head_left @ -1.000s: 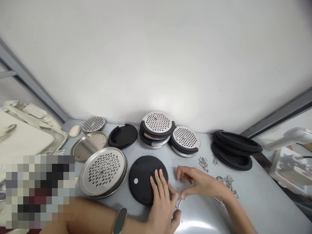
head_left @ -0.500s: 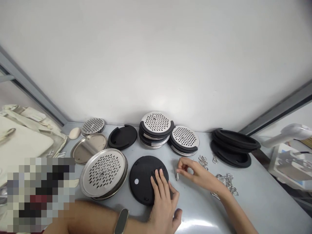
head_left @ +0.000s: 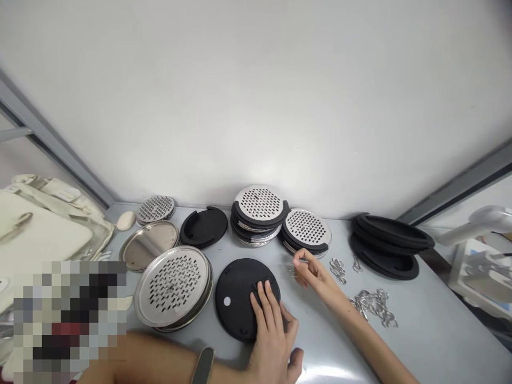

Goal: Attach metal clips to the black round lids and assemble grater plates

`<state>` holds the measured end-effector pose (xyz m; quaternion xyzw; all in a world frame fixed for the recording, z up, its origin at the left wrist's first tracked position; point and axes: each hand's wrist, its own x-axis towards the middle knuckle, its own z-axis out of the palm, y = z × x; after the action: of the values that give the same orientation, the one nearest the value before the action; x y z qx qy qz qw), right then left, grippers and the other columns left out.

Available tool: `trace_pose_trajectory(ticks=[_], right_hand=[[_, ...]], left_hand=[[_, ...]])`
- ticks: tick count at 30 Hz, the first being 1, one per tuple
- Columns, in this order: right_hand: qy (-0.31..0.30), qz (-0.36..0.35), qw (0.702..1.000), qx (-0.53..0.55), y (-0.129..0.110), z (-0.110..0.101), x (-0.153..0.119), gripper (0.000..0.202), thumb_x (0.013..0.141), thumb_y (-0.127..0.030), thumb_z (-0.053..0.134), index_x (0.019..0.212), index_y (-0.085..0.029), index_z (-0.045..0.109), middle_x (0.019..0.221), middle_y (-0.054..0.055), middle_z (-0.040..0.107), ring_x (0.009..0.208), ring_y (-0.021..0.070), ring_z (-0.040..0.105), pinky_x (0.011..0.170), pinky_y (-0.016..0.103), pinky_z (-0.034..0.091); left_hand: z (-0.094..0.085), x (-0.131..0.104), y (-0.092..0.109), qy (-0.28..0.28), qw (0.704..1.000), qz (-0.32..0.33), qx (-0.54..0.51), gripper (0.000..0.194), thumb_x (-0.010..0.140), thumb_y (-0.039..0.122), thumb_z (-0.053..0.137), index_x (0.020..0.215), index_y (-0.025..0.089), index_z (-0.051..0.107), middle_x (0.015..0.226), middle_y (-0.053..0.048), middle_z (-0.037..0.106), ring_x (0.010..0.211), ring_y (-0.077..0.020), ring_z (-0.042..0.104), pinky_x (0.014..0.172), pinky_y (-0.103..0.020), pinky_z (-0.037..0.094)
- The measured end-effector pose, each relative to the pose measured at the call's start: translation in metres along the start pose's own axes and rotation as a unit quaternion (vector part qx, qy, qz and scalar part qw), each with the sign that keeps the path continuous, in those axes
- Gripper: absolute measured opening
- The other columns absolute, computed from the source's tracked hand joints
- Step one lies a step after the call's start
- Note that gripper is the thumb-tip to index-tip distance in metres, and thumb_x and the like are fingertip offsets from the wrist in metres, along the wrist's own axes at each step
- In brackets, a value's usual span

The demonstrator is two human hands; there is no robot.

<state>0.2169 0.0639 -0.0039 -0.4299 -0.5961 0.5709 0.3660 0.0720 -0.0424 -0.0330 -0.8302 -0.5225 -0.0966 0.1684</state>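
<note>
My left hand [head_left: 272, 333] lies on a round black plate [head_left: 234, 282] that has a white dot and small raised tabs, its fingers stretched across the right side of it. Off to the right of the plate and above the table, my right hand [head_left: 316, 274] is closed in a pinch. A thin, blurred piece of metal wire [head_left: 292, 271], like a small hook, sticks out from its fingertips. Two groups of bent-wire metal hooks lie to the right, a small group [head_left: 338, 270] and a larger pile [head_left: 374, 305].
Perforated metal discs [head_left: 173, 280] are stacked at left, beside a plain metal disc [head_left: 148, 242]. Along the wall are a black holder [head_left: 204, 226], more stacks of perforated discs in black holders [head_left: 260, 205], and black rings [head_left: 386, 245]. A pale bag [head_left: 40, 224] lies far left.
My right hand has lifted away from the table toward the wall, with the small metal piece at its fingertips. My left hand stays on the black plate.
</note>
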Motion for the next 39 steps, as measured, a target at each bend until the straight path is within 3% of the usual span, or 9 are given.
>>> trace_pose_trajectory(ticks=[2,5,10,15,19,29,36,39], right_hand=[[-0.009,0.007,1.0,0.015,0.002,0.0,0.001,0.032,0.089,-0.052,0.048,0.086,-0.023,0.037,0.048,-0.012,0.03,0.043,0.0079,0.028,0.047,0.023,0.024],[-0.016,-0.002,1.0,0.022,0.006,0.002,0.002,0.029,0.087,-0.046,0.055,0.09,-0.023,0.037,0.049,-0.012,0.032,0.044,0.0078,0.028,0.049,0.023,0.026],[0.007,-0.041,0.999,0.013,0.011,0.007,0.0,0.026,0.08,-0.029,0.061,0.092,-0.024,0.037,0.057,-0.012,0.022,0.049,0.0078,0.021,0.05,0.021,0.026],[0.045,-0.068,0.996,-0.024,0.01,0.007,-0.001,0.027,0.08,-0.019,0.056,0.1,-0.024,0.038,0.067,-0.008,0.034,0.056,0.0091,0.032,0.056,0.022,0.036],[0.041,-0.081,0.994,-0.055,0.011,0.003,0.0,0.022,0.082,-0.021,0.054,0.1,-0.023,0.042,0.085,-0.001,0.04,0.066,0.0104,0.04,0.062,0.024,0.04],[0.009,-0.068,0.997,-0.046,0.015,0.008,0.003,0.012,0.092,-0.034,0.048,0.095,-0.022,0.044,0.095,0.001,0.046,0.074,0.013,0.06,0.074,0.03,0.047],[0.025,-0.033,0.997,0.058,0.015,0.006,0.006,0.023,0.091,-0.043,0.048,0.105,-0.025,0.042,0.089,0.0,0.049,0.074,0.0153,0.063,0.081,0.039,0.053],[0.022,-0.021,0.997,0.073,0.016,0.004,0.006,0.024,0.09,-0.045,0.049,0.1,-0.023,0.048,0.083,0.0,0.051,0.074,0.0152,0.062,0.085,0.04,0.052]], left_hand=[[0.0,0.0,0.0,-0.002,1.0,0.001,0.002,0.065,0.065,0.061,0.06,0.101,0.006,0.063,0.123,-0.03,0.055,0.12,-0.052,0.041,0.097,-0.07,0.018],[0.0,0.0,0.0,-0.004,1.0,0.0,0.003,0.065,0.066,0.061,0.06,0.101,0.007,0.063,0.124,-0.029,0.054,0.12,-0.0521,0.041,0.097,-0.07,0.018],[0.001,0.0,-0.001,-0.001,1.0,0.004,0.003,0.066,0.066,0.061,0.059,0.101,0.006,0.063,0.124,-0.03,0.054,0.12,-0.0529,0.041,0.098,-0.07,0.017],[0.001,-0.001,-0.001,-0.001,1.0,0.005,0.001,0.067,0.065,0.06,0.06,0.101,0.004,0.063,0.124,-0.032,0.053,0.119,-0.0538,0.04,0.097,-0.07,0.017],[0.002,-0.001,-0.001,-0.004,1.0,0.002,0.0,0.066,0.066,0.061,0.059,0.103,0.007,0.063,0.124,-0.03,0.054,0.12,-0.0519,0.041,0.097,-0.071,0.018],[0.002,-0.001,0.0,-0.004,1.0,0.001,-0.006,0.067,0.065,0.06,0.061,0.101,0.004,0.063,0.124,-0.032,0.053,0.12,-0.0541,0.039,0.097,-0.071,0.016],[0.002,-0.001,-0.001,-0.004,1.0,0.008,-0.003,0.065,0.065,0.06,0.061,0.102,0.005,0.063,0.124,-0.03,0.054,0.12,-0.0528,0.04,0.097,-0.071,0.016],[0.002,-0.001,-0.001,-0.006,1.0,0.006,0.002,0.066,0.065,0.061,0.06,0.102,0.006,0.063,0.124,-0.029,0.054,0.12,-0.0525,0.04,0.097,-0.071,0.017]])
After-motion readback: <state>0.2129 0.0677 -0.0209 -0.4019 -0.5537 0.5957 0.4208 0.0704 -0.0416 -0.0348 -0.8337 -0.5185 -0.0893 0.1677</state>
